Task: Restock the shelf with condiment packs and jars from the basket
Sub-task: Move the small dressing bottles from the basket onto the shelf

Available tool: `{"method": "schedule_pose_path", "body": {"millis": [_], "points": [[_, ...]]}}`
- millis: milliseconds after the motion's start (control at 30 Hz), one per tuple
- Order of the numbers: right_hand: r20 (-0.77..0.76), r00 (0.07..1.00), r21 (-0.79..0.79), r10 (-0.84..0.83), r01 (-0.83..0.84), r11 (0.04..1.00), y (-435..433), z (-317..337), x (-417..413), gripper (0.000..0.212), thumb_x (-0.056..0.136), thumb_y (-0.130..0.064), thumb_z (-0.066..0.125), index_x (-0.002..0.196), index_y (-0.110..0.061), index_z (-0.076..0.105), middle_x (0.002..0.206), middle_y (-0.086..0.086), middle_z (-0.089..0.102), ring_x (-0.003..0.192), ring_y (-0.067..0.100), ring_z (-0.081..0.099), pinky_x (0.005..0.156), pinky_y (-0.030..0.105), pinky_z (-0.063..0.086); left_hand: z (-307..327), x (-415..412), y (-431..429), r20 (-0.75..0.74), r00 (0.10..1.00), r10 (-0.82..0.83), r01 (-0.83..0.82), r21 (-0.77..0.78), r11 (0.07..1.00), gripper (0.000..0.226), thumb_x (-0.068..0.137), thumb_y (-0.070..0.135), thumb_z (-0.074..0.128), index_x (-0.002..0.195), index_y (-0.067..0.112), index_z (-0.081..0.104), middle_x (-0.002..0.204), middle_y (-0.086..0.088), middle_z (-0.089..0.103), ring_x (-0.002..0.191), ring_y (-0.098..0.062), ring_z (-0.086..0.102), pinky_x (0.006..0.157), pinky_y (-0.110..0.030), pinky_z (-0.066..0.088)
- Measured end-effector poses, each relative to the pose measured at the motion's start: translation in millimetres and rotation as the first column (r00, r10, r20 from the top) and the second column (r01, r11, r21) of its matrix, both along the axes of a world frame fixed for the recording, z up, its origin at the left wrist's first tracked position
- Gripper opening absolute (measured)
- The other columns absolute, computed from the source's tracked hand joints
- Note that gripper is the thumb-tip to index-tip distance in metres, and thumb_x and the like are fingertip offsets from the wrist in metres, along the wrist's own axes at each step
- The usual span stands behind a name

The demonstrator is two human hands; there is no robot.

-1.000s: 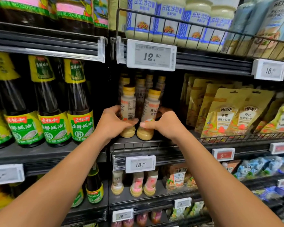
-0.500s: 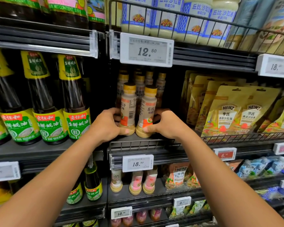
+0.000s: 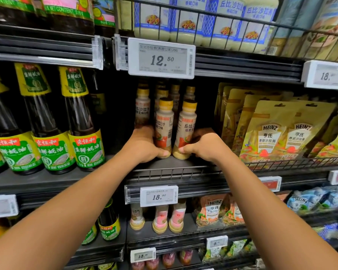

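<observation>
On the middle shelf, centre bay, under the 12.50 price tag [image 3: 161, 58]: two yellow-capped items, the left dressing bottle [image 3: 164, 123] and the right dressing bottle [image 3: 186, 129], upright, side by side and almost touching, in front of the back-row bottles [image 3: 142, 109] of the same kind.

- Left hand [image 3: 144, 145]: wrapped round the lower part of the left dressing bottle, thumb across the front of its base.
- Right hand [image 3: 205, 146]: wrapped likewise round the right dressing bottle, thumb across its base, fingers hidden behind.
- Change over the last second: both grips are unaltered. The pair has slid a little farther in from the wire front rail [image 3: 174, 172], and more bare shelf deck [image 3: 183, 162] shows in front of the bases. The bottles stand level on the deck.
- Meaning for the task: these two look all but placed, so letting go is probably the only step left for them. The basket is not in view, so remaining stock cannot be counted.
- Neighbours: oyster sauce bottles [image 3: 82, 117] to the left, Heinz salad-dressing pouches [image 3: 269, 133] to the right, mayonnaise jars [image 3: 154, 20] on the shelf above, the 18.90 price tag [image 3: 159, 196] on the shelf edge below.
</observation>
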State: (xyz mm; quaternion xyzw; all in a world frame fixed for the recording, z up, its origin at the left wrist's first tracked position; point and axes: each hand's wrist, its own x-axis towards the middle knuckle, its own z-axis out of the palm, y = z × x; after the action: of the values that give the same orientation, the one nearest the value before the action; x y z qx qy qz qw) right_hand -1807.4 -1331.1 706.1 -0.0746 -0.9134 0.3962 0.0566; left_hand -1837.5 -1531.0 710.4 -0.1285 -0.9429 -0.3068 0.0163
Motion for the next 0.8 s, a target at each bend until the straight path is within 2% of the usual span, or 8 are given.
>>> {"method": "schedule_pose_path", "body": {"millis": [100,200,300,433,567,700,800], "points": [[0.012,0.999,0.085,-0.031,0.030,0.996,9.7,4.9,-6.1,0.059,0.071,-0.030,0.090,0.123,-0.012,0.068,0.114,0.009,0.072,0.102,0.027,0.070,0.093,0.041,0.057,2.7,-6.2,20.5,0.001,1.000,0.000,0.000,-0.077,0.997,0.082,0.071,0.041,0.087,0.139,0.015,0.050,0.139,-0.006,0.057,0.127,-0.027,0.054,0.096,-0.027,0.043],[0.035,0.999,0.075,-0.016,0.013,0.997,17.3,9.4,-14.1,0.064,0.073,-0.026,0.090,0.129,-0.010,0.064,0.124,0.012,0.069,0.110,0.028,0.067,0.096,0.043,0.055,5.5,-12.1,39.9,-0.051,0.998,0.026,-0.034,-0.156,0.987,0.069,0.078,0.037,0.081,0.137,0.015,0.052,0.138,-0.009,0.057,0.125,-0.030,0.056,0.093,-0.031,0.044],[0.037,0.999,0.050,-0.012,0.010,0.999,23.5,11.7,-20.5,0.066,0.072,-0.026,0.090,0.130,-0.009,0.063,0.125,0.013,0.068,0.111,0.031,0.066,0.098,0.046,0.054,5.2,-18.5,55.8,-0.097,0.995,0.026,-0.043,-0.177,0.983,0.060,0.080,0.038,0.077,0.133,0.017,0.055,0.135,-0.007,0.058,0.122,-0.031,0.057,0.097,-0.036,0.046],[0.053,0.999,0.097,0.003,-0.008,0.995,29.3,14.8,-30.4,0.063,0.075,-0.029,0.087,0.130,-0.011,0.062,0.124,0.014,0.068,0.108,0.032,0.066,0.095,0.047,0.056,-0.2,-30.6,72.1,-0.140,0.990,0.000,-0.030,-0.208,0.978,0.058,0.085,0.040,0.071,0.136,0.018,0.054,0.134,-0.010,0.058,0.120,-0.033,0.057,0.095,-0.037,0.049],[0.037,0.999,0.088,-0.038,0.035,0.996,32.4,13.5,-42.1,0.066,0.074,-0.027,0.088,0.131,-0.008,0.061,0.124,0.014,0.068,0.107,0.031,0.067,0.093,0.045,0.057,-5.0,-45.0,85.0,-0.121,0.992,0.047,-0.078,-0.268,0.960,0.058,0.090,0.042,0.067,0.138,0.013,0.051,0.134,-0.015,0.056,0.122,-0.035,0.054,0.102,-0.043,0.047],[-0.022,0.998,0.067,-0.052,0.053,0.996,35.2,11.1,-52.5,0.063,0.076,-0.025,0.086,0.132,-0.010,0.061,0.127,0.012,0.067,0.112,0.029,0.066,0.098,0.044,0.054,-7.7,-57.5,95.2,-0.136,0.986,0.099,-0.136,-0.298,0.945,0.048,0.094,0.039,0.063,0.131,0.010,0.056,0.127,-0.016,0.060,0.116,-0.035,0.058,0.096,-0.042,0.050],[-0.041,0.997,0.084,-0.057,0.061,0.995,35.7,9.3,-60.9,0.064,0.078,-0.028,0.085,0.133,-0.011,0.059,0.131,0.011,0.065,0.119,0.028,0.062,0.103,0.043,0.050,-11.5,-66.5,100.7,-0.163,0.978,0.133,-0.174,-0.275,0.946,0.041,0.100,0.039,0.053,0.127,0.008,0.058,0.123,-0.016,0.063,0.114,-0.035,0.060,0.091,-0.039,0.049]]}}
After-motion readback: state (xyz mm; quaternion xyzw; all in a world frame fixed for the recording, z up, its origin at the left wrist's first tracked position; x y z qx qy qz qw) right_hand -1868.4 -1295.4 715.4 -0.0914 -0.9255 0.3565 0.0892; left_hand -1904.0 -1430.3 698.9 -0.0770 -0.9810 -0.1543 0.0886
